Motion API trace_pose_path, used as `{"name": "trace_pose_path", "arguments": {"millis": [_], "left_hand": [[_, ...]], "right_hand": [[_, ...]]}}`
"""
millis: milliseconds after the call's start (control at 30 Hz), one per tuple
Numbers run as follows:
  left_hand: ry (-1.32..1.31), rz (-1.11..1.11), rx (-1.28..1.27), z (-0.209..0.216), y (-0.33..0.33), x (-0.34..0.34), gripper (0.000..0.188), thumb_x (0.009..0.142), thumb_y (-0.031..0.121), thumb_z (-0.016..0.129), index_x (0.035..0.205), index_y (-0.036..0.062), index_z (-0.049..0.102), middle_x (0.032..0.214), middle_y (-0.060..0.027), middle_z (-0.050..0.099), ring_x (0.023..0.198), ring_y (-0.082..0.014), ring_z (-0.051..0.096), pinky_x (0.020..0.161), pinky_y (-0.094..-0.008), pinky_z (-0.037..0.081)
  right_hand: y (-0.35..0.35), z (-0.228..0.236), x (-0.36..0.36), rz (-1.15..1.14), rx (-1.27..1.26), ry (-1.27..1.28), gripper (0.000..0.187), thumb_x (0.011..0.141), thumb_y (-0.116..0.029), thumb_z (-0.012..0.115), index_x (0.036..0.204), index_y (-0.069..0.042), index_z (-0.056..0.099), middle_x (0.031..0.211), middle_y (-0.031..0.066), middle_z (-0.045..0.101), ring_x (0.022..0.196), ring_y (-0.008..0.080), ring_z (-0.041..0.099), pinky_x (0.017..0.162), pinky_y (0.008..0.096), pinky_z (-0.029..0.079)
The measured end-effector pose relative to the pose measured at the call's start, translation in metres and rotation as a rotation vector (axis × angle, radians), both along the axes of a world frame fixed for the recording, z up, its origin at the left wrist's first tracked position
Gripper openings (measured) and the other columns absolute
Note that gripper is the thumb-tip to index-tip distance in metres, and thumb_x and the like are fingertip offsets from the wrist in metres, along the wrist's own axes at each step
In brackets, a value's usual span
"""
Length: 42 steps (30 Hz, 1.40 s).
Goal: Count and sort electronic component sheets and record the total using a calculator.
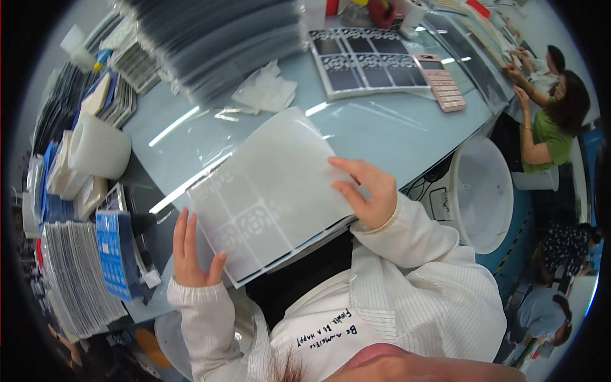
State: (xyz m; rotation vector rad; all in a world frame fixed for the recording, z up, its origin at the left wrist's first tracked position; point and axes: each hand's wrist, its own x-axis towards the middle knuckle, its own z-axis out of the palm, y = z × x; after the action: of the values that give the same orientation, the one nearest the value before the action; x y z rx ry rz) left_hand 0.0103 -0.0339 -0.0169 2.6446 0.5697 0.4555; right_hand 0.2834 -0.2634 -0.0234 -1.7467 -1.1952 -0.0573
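Note:
A translucent white sheet (289, 159) lies over a patterned printed sheet (254, 219) at the table's near edge; the pattern of squares and rosettes shows through at its left part. The far corner of the translucent sheet curves upward. My left hand (191, 254) is at the left edge of these sheets, fingers stretched out and thumb apart. At their right edge is my right hand (372, 194), its thumb and forefinger spread apart with the tips at the translucent sheet. Neither hand is closed around anything.
Tall stacks of dark sheets (223, 41) stand at the back. Beyond my hands are crumpled white film (266, 88), more patterned sheets (366, 60) and a pink calculator (440, 83). A white roll (100, 148) and stacked sheets (83, 277) stand left; a white bin (484, 194) is right. Other people sit further right.

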Motion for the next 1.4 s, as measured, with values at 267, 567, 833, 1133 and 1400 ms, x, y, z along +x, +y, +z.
{"name": "trace_pose_path", "arguments": {"millis": [267, 567, 833, 1133, 1400], "left_hand": [[-0.201, 0.036, 0.017, 0.015, 0.009, -0.006, 0.067, 0.094, 0.035, 0.062, 0.145, -0.0037, 0.042, 0.145, -0.0259, 0.047, 0.136, -0.0424, 0.044, 0.111, -0.0476, 0.037], [-0.134, 0.035, 0.038, 0.017, 0.009, 0.000, 0.042, 0.087, 0.012, 0.066, 0.126, -0.0033, 0.062, 0.140, -0.0218, 0.055, 0.136, -0.0406, 0.045, 0.112, -0.0485, 0.036], [-0.112, 0.008, 0.051, 0.019, 0.003, 0.006, 0.041, 0.083, 0.005, 0.069, 0.123, -0.0024, 0.064, 0.138, -0.0205, 0.056, 0.136, -0.0404, 0.046, 0.111, -0.0475, 0.037], [-0.146, 0.032, 0.093, 0.029, -0.007, 0.004, 0.037, 0.082, 0.005, 0.073, 0.119, -0.0006, 0.067, 0.135, -0.0199, 0.059, 0.134, -0.0404, 0.048, 0.108, -0.0481, 0.042], [-0.118, 0.092, 0.072, 0.026, -0.010, -0.012, 0.033, 0.084, 0.007, 0.072, 0.117, 0.0005, 0.069, 0.131, -0.0189, 0.063, 0.132, -0.0402, 0.050, 0.106, -0.0489, 0.044]], "right_hand": [[-0.018, 0.034, 0.016, 0.008, 0.408, 0.660, 0.047, 0.092, 0.002, 0.063, 0.137, 0.005, 0.050, 0.110, 0.0179, 0.072, 0.078, 0.0166, 0.070, 0.072, 0.0258, 0.054], [-0.086, 0.035, 0.091, -0.328, 0.423, 0.528, 0.028, 0.094, -0.003, 0.062, 0.121, 0.003, 0.063, 0.108, 0.0145, 0.072, 0.073, 0.0131, 0.067, 0.068, 0.0244, 0.054], [-0.093, 0.059, 0.104, -0.427, 0.553, 0.375, 0.027, 0.095, -0.001, 0.061, 0.121, 0.006, 0.063, 0.106, 0.0126, 0.072, 0.085, 0.0161, 0.069, 0.076, 0.0250, 0.055], [-0.067, 0.058, 0.085, -0.109, 0.451, 0.440, 0.029, 0.095, 0.002, 0.061, 0.124, 0.008, 0.060, 0.117, 0.0143, 0.068, 0.104, 0.0160, 0.065, 0.093, 0.0252, 0.048], [-0.071, 0.052, 0.084, -0.137, 0.411, 0.413, 0.030, 0.095, 0.001, 0.062, 0.124, 0.007, 0.060, 0.117, 0.0145, 0.069, 0.105, 0.0170, 0.065, 0.095, 0.0266, 0.048]]}}
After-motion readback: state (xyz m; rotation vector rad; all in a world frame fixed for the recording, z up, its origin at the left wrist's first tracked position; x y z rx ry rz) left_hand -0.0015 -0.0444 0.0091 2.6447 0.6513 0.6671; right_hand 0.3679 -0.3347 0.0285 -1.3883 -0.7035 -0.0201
